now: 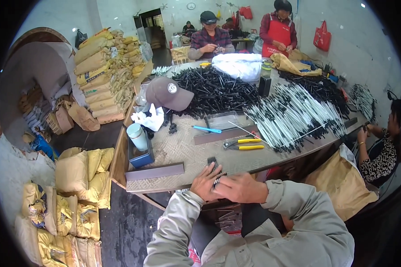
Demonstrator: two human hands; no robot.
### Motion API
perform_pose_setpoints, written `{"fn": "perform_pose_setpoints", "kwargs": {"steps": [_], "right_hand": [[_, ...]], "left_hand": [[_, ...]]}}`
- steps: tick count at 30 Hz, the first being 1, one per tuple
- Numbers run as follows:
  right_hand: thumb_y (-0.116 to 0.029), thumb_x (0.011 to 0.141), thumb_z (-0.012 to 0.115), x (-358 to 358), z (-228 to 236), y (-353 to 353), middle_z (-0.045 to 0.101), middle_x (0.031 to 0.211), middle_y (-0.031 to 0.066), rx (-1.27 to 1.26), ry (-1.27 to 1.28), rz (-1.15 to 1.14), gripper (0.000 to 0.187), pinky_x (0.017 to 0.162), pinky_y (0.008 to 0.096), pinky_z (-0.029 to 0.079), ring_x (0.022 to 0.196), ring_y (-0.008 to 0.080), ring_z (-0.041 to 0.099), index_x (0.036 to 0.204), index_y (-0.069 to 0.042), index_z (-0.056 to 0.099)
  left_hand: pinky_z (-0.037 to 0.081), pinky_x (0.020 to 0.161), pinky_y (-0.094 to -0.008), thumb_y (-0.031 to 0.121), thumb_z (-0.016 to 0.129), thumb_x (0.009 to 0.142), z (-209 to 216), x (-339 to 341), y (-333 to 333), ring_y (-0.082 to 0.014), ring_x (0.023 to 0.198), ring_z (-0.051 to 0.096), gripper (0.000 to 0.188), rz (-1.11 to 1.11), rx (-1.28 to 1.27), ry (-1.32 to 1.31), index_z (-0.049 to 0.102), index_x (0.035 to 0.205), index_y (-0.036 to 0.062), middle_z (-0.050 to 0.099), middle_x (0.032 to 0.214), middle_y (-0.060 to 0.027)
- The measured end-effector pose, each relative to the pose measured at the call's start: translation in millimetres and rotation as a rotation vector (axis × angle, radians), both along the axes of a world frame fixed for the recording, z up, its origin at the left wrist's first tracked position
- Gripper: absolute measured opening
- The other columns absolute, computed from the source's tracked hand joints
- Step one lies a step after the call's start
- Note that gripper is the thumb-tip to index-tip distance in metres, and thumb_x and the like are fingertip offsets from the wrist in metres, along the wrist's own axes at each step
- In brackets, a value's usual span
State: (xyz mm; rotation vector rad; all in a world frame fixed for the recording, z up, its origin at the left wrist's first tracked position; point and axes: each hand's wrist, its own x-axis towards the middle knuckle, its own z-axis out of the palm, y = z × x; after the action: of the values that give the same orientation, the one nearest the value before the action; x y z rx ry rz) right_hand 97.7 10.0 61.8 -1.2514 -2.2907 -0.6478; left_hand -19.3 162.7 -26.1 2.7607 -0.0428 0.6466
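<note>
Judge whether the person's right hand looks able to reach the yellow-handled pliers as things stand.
Probably yes: the yellow-handled pliers lie on the tabletop beyond the right hand, with nothing visible between, though that hand seems busy close against the left hand.

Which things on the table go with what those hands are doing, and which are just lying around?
Probably part of the job:
- black pieces in the left hand and right hand
- big black heap
- white rods

Probably just lying about:
- brown cap
- pale blue cup
- crumpled white tissue
</note>
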Motion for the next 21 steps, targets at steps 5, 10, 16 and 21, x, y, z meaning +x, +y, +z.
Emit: {"fn": "perform_pose_setpoints", "kwargs": {"steps": [5, 10, 16, 21], "right_hand": [[-0.022, 0.072, 0.059, 10, 11, 9, 0.051, 0.082, 0.0029, 0.055, -0.043, -0.117, 0.020, 0.053, 0.0266, 0.042, 0.068, 0.0150, 0.057, 0.090, -0.013, 0.056], [-0.037, 0.066, 0.072, 25, 17, -21, 0.057, 0.086, 0.0068, 0.033, 0.218, -0.193, 0.045, 0.062, 0.0346, 0.043, 0.068, 0.0223, 0.054, 0.095, -0.006, 0.058], [-0.030, 0.064, 0.078, 51, -93, -15, 0.054, 0.116, 0.0130, -0.261, 0.999, -0.205, 0.069, 0.094, 0.0352, 0.039, 0.110, 0.0258, 0.052, 0.119, -0.001, 0.048], [-0.024, 0.066, 0.078, 31, -73, 33, 0.055, 0.120, 0.0081, -0.360, 1.048, 0.110, 0.064, 0.090, 0.0305, 0.042, 0.108, 0.0185, 0.053, 0.120, -0.003, 0.052]], "left_hand": [[0.031, 0.102, -0.0450, 0.050, 0.065, 0.070, -15, 4, 1, -0.0388, 0.123, 0.037, 0.066, 0.024, -0.063, -0.070, 0.055, 0.116, 0.0027, 0.045, 0.131, -0.0154], [0.037, 0.097, -0.0437, 0.051, 0.066, 0.070, -16, 5, 7, -0.0408, 0.116, 0.045, 0.075, 0.099, -0.044, -0.089, 0.048, 0.124, 0.0022, 0.045, 0.125, -0.0284], [0.031, 0.102, -0.0450, 0.050, 0.062, 0.074, 0, 17, 7, -0.0365, 0.123, 0.039, 0.060, 0.085, -0.096, -0.026, 0.058, 0.116, 0.0088, 0.048, 0.129, -0.0127], [0.033, 0.101, -0.0454, 0.060, 0.052, 0.073, -14, 16, 5, -0.0361, 0.121, 0.042, 0.064, 0.052, -0.110, -0.102, 0.060, 0.112, 0.0099, 0.052, 0.126, -0.0104]]}}
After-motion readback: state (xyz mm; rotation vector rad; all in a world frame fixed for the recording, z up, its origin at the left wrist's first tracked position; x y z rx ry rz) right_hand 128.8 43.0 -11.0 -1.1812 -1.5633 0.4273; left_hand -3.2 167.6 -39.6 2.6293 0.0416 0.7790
